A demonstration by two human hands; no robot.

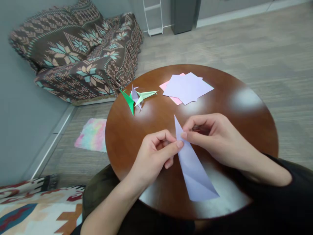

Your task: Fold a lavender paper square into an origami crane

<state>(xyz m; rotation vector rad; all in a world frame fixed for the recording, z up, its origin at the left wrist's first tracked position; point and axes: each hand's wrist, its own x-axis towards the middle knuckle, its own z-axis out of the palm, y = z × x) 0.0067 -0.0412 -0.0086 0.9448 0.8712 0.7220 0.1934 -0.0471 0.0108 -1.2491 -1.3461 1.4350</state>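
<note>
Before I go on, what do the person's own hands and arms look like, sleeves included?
The bare left hand and bare right hand show no glove, ring, watch or marking. Both forearms are uncovered. A plain black fabric right sleeve ends near the elbow; of the dark left sleeve, only a sliver shows at the bottom edge.

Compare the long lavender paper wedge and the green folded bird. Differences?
- Shape: the lavender wedge is a long, tapering piece; the green bird is a compact figure with pointed ends.
- Size: the lavender wedge looks clearly larger than the green bird.
- State: the left hand and right hand hold the lavender wedge; neither touches the green bird.
Shared: both are folded paper.
</note>
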